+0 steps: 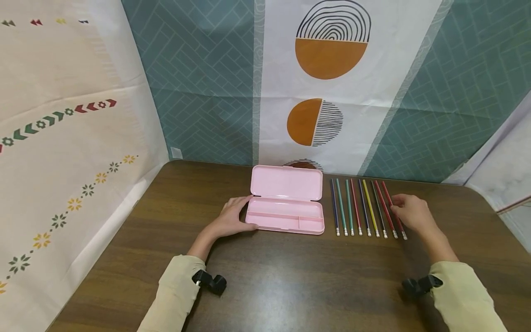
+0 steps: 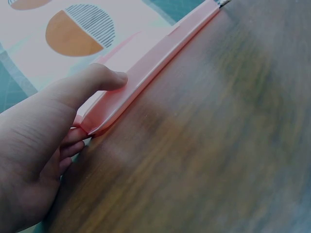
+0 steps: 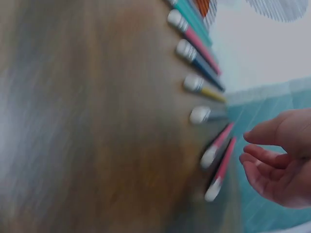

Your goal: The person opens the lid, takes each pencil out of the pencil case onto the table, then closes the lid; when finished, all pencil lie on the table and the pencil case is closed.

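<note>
A pink pencil case (image 1: pixel 286 182) lies with its lid raised, and its divided tray holds nothing. At its left end my left hand (image 1: pixel 230 219) holds it, thumb pressed on the front wall and the other fingers around the side, as the left wrist view shows. To the case's right, several eraser-tipped pencils lie side by side. My right hand (image 1: pixel 412 214) is by the rightmost red pencil (image 1: pixel 400 224), its fingers loosely bent. In the right wrist view the thumb and fingers are apart, with nothing visible between them.
The row includes a yellow pencil (image 1: pixel 370 207), a teal pencil (image 1: pixel 349 207) and a dark blue pencil (image 1: pixel 334 207). All stand on a brown wooden table (image 1: pixel 290 276). Patterned cloths hang behind and at the left. A black camera (image 1: pixel 211 282) sits on each wrist.
</note>
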The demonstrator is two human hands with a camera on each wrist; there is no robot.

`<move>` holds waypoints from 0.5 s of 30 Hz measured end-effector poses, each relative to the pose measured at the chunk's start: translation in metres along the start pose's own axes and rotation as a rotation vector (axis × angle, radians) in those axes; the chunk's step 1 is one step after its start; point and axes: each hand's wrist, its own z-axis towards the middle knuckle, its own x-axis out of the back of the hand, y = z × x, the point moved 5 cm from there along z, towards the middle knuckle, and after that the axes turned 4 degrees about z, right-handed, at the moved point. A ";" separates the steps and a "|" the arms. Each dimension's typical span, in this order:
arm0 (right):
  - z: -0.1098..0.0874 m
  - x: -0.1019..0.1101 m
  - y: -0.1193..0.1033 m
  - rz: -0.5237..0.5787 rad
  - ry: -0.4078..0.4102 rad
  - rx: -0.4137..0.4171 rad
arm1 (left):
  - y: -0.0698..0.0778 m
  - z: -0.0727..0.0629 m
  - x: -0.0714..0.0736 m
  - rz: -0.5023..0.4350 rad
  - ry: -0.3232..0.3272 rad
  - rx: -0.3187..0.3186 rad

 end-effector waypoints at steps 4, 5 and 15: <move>0.009 -0.001 -0.032 -0.005 0.001 0.075 | -0.001 -0.001 0.001 0.001 0.004 0.005; 0.012 -0.002 -0.041 -0.008 -0.003 0.097 | -0.001 -0.001 0.001 0.003 0.003 0.005; 0.029 -0.037 -0.128 0.073 -0.092 0.373 | -0.001 0.000 -0.001 0.008 -0.006 0.006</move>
